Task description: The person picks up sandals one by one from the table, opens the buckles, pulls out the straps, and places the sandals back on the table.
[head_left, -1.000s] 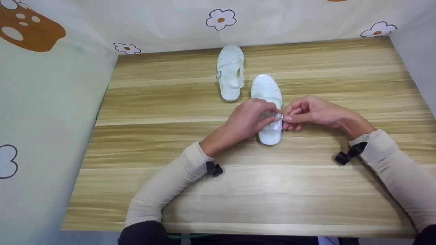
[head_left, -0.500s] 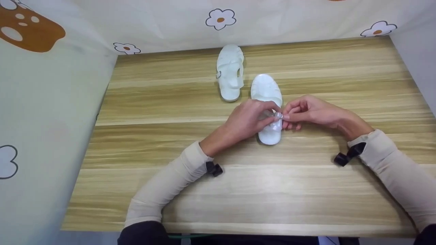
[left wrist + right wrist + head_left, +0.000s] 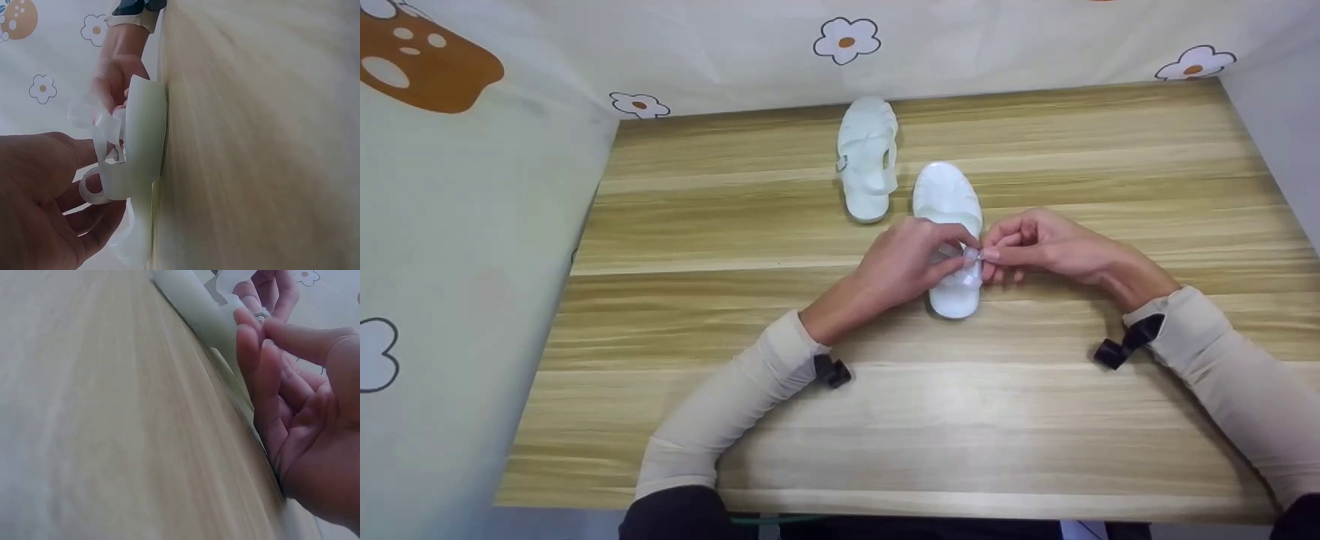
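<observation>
A white, translucent sandal (image 3: 946, 187) lies sole-down near the middle of the table, its toe pointing away from me. My left hand (image 3: 906, 259) reaches over it from the left, with thumb and index finger pinching the ankle strap (image 3: 100, 140). At the sandal's right side, my right hand (image 3: 1046, 246) pinches the small metal buckle (image 3: 261, 315) between thumb and fingertips. Both sets of fingertips nearly meet there and partly cover the buckle. The strap stands up in a loop beside the left fingers in the left wrist view.
A matching white sandal (image 3: 864, 142) lies farther back on the left, its metal buckle (image 3: 841, 163) on its left side. The wood-grain table (image 3: 930, 427) meets a flower-patterned wall covering (image 3: 750, 52) behind. Black wrist cameras sit on both sleeves.
My right hand has shifted very slightly left, its thumb now closer over the buckle. The left hand and both sandals stay where they were.
</observation>
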`<action>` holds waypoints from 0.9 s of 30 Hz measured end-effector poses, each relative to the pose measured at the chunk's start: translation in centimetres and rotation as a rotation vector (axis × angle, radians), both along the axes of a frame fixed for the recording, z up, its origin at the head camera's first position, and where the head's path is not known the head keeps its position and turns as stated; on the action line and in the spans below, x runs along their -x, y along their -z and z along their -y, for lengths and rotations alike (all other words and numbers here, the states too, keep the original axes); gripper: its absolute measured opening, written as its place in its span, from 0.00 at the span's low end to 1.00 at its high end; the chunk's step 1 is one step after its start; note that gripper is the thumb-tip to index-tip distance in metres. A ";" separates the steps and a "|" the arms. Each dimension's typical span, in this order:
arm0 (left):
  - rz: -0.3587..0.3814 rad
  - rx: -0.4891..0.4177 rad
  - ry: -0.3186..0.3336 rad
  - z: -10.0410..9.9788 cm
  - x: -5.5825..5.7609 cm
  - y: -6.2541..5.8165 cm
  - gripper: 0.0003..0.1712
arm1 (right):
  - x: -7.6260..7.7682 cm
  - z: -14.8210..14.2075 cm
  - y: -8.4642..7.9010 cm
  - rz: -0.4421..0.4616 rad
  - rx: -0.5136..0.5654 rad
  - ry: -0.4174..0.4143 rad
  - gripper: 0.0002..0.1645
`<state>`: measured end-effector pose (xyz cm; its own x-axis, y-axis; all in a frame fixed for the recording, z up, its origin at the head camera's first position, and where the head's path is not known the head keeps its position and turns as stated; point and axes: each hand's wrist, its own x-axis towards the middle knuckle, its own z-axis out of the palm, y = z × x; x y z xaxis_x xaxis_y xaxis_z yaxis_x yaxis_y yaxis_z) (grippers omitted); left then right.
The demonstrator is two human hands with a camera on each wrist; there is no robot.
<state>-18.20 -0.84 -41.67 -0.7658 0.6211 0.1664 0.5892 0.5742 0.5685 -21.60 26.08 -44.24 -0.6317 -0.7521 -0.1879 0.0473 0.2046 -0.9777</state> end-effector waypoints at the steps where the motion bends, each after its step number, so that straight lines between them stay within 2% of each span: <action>1: -0.008 0.004 0.003 0.0 0.0 0.0 0.11 | -0.1 0.1 -0.1 0.003 0.000 0.000 0.14; 5: -0.032 0.014 0.009 0.0 0.0 0.1 0.11 | -0.2 0.2 -0.2 0.016 -0.015 -0.001 0.15; 12: -0.009 -0.006 0.002 0.0 0.0 0.1 0.10 | -0.3 0.2 0.0 0.037 -0.028 0.012 0.15; 20: -0.067 0.031 -0.015 0.1 0.1 0.2 0.10 | -0.5 0.5 0.1 0.032 -0.031 0.038 0.14; 27: -0.020 0.008 -0.026 -0.1 0.1 0.1 0.09 | -0.4 0.4 0.1 0.044 -0.025 0.040 0.14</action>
<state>-18.30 -0.76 -41.81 -0.7783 0.6024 0.1772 0.5854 0.5940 0.5518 -21.22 25.72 -44.33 -0.6518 -0.7214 -0.2341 0.0983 0.2256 -0.9692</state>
